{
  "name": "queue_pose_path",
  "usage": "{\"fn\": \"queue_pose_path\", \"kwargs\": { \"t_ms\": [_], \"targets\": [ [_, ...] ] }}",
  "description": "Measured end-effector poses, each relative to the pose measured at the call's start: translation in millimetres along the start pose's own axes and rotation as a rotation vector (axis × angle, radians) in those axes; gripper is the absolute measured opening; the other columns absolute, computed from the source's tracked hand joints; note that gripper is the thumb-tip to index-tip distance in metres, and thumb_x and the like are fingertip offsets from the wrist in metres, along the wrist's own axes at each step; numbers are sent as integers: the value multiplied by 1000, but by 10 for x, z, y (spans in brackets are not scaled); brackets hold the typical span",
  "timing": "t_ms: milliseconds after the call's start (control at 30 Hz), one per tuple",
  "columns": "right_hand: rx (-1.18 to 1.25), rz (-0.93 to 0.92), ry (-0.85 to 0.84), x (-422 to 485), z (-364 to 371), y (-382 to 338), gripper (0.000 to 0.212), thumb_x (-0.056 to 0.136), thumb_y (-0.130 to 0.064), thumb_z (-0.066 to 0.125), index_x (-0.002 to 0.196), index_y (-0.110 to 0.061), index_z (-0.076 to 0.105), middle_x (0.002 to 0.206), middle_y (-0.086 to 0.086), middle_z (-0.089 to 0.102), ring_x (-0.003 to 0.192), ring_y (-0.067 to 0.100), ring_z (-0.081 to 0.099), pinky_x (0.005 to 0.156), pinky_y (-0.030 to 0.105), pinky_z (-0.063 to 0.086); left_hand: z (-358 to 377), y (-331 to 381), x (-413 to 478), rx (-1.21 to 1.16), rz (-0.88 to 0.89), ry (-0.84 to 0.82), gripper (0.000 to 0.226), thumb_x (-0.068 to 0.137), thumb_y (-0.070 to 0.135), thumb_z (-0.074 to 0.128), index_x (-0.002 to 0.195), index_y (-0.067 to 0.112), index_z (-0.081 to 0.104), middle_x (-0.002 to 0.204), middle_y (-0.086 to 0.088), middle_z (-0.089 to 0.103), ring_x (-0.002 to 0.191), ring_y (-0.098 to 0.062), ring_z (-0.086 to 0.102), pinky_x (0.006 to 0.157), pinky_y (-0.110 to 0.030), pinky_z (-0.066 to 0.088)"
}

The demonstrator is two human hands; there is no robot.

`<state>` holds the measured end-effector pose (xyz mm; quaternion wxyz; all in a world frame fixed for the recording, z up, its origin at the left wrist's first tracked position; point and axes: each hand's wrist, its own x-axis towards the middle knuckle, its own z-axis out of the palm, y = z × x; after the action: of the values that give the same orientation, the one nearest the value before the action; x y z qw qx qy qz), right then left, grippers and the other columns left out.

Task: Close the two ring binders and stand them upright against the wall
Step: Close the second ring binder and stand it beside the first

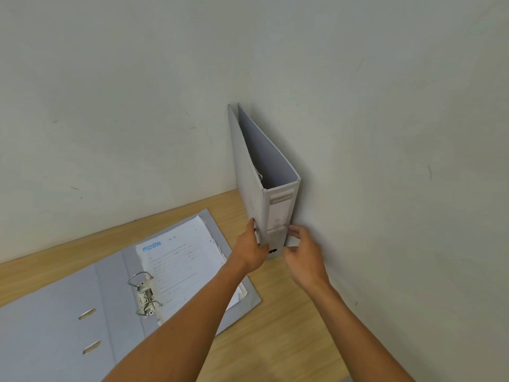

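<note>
1. Looking down from my head, both my bare arms reach forward and up from the bottom of the view to the closed grey binder (260,172).
2. My left hand (252,250) is curled round the low left edge of that binder. The thumb lies on the wide cover and the fingers wrap near the round hole in the spine. It is holding on.
3. My right hand (303,255) is at the low right edge. The fingers are half bent and loose, with the tips touching the binder's side next to the wall (385,133). It is not squeezed tight.
4. The closed binder stands up on the wooden desk (281,326). Its spine with the white label faces me. Its right cover is close along the wall.
5. The other binder (104,296) lies flat and wide open on the desk, to the left of my left arm. Its metal rings (143,293) stick up in the middle. A stack of papers (187,260) rests on its right half, and my left arm crosses over one corner of it.
</note>
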<state>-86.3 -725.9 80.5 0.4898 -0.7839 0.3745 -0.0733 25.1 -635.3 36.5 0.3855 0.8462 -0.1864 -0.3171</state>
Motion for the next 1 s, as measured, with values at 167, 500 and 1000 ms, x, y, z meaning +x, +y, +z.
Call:
{"fn": "queue_pose_path", "kwargs": {
  "t_ms": [167,500,1000],
  "targets": [
    [-13,-16,-74,-72,45,3,57,96,-3,53,148,-23,42,150,-5,53,108,13,64,79,22,54,-57,7,-136,-12,-8,-33,86,96,14,64,162,21,8,161,-8,37,126,-29,62,98,-35,52],
    [-54,-47,-167,-241,388,-115,61,93,-4,53,151,-21,40,153,-5,49,97,13,64,93,40,56,-598,-198,-649,-33,66,17,76,97,20,60,161,26,18,157,-3,45,102,-14,66,86,-23,46],
    [-179,-173,-625,-1251,2149,-655,42,96,-14,56,138,-24,58,142,-7,58,111,9,60,90,19,42,-1838,-2203,-2359,-317,-273,347,33,94,18,60,127,22,65,116,5,74,104,-14,71,84,-36,58]
  ]
}}
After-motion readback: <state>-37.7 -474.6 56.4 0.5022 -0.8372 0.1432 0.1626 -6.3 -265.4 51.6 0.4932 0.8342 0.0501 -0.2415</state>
